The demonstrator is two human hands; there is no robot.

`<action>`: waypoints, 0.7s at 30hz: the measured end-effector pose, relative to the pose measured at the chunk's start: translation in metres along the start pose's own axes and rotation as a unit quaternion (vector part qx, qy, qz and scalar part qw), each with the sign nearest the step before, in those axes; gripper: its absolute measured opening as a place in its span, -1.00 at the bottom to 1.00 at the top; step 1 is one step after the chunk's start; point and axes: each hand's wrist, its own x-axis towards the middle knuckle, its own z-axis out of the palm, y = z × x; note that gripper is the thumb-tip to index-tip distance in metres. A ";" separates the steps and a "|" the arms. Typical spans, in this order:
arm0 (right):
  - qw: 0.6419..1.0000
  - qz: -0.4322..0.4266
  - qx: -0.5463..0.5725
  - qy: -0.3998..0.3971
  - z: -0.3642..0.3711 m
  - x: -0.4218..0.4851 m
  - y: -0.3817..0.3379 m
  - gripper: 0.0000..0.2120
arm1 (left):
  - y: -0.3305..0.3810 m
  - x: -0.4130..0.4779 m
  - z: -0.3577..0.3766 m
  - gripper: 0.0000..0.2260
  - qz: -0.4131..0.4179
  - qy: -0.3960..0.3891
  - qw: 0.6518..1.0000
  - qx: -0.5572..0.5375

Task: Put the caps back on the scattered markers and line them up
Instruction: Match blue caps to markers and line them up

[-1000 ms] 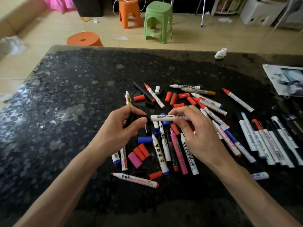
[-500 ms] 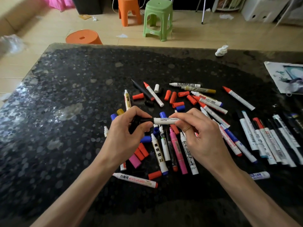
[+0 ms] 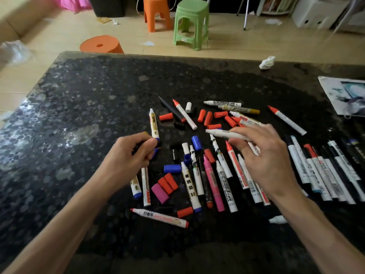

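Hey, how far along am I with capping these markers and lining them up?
Done: a row of markers lies side by side at the right of the table. In hand: your right hand holds a white marker, tip looking uncapped; your left hand grips a small dark piece. Left: most of it, the middle pile of markers with loose red caps and a blue cap.

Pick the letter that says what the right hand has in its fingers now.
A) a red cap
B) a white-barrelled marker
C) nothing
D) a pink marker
B: the right hand pinches a white-barrelled marker between thumb and fingers, above the pile, while the pink marker lies untouched on the table.
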 end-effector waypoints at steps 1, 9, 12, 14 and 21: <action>1.000 0.020 -0.011 -0.020 -0.001 0.000 0.001 -0.76 | -0.004 -0.001 -0.002 -0.72 -0.004 0.000 1.000 0.000; 0.977 0.119 -0.124 -0.128 0.023 -0.015 -0.014 -0.78 | -0.005 0.005 0.002 -0.85 0.000 0.081 0.996 -0.046; 0.975 0.150 -0.097 -0.130 0.023 -0.012 -0.018 -0.76 | -0.003 0.005 0.007 -0.91 -0.015 0.072 0.995 -0.065; 0.976 0.159 -0.076 -0.126 0.023 -0.010 -0.023 -0.77 | -0.007 0.007 0.010 -0.96 -0.041 0.055 0.994 -0.083; 0.973 0.188 -0.031 -0.133 0.020 -0.007 -0.026 -0.78 | 0.001 0.018 0.030 -0.77 -0.131 -0.018 0.984 -0.123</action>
